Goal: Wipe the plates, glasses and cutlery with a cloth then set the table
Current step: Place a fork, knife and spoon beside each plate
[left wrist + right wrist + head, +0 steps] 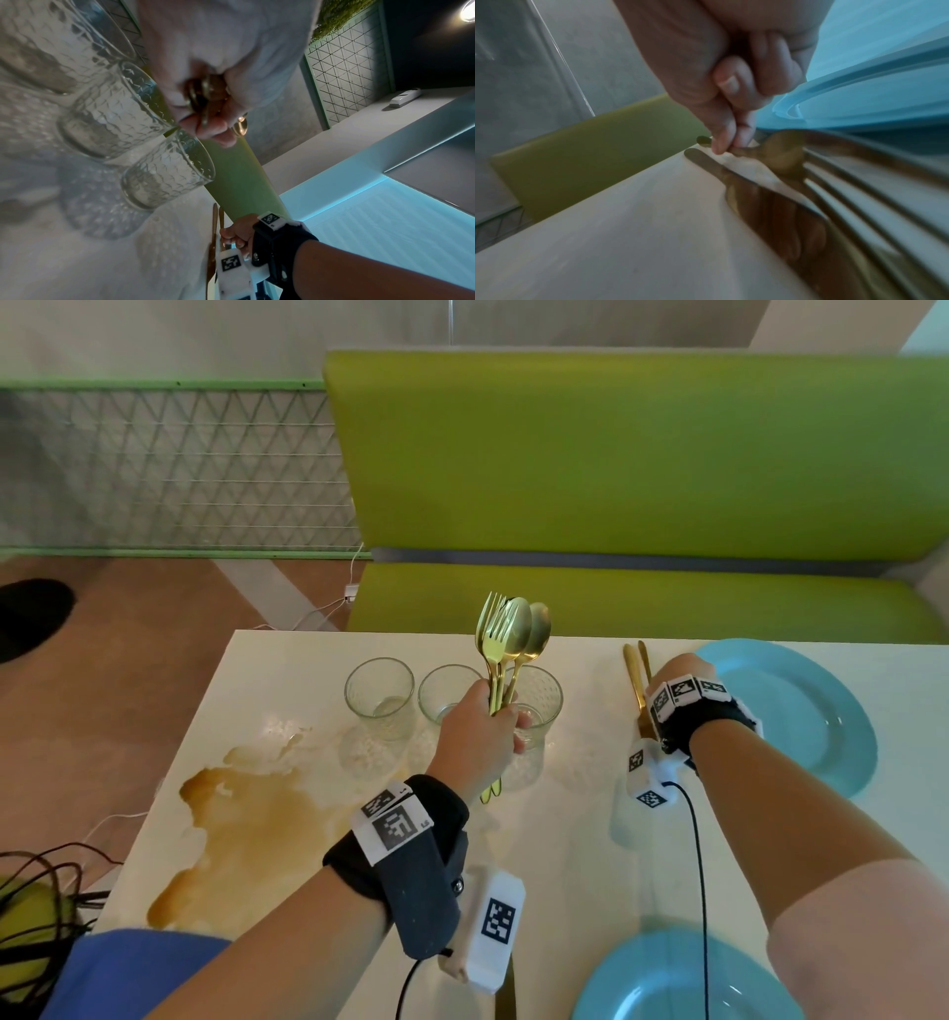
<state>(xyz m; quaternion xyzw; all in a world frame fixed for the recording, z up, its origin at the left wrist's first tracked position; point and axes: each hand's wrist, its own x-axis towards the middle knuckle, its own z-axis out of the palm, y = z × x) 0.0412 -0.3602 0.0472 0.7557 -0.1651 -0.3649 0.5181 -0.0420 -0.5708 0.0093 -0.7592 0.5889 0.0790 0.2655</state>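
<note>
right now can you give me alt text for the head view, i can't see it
A left hand holds a bunch of gold forks and spoons upright above three glasses on a pale table. The right hand sets gold cutlery down left of a blue plate. A brown spill spreads at left; a second blue plate lies near.

Head view: high, looks forward and down over table [287, 670]; bench [616, 454] fills upper right of frame. Left wrist view: low, rolled, close under left hand [205, 85]; glasses [164, 170] at left of frame. Right wrist view: near table level, close behind right hand [721, 85]. All three share table and blue plate [875, 85].
</note>
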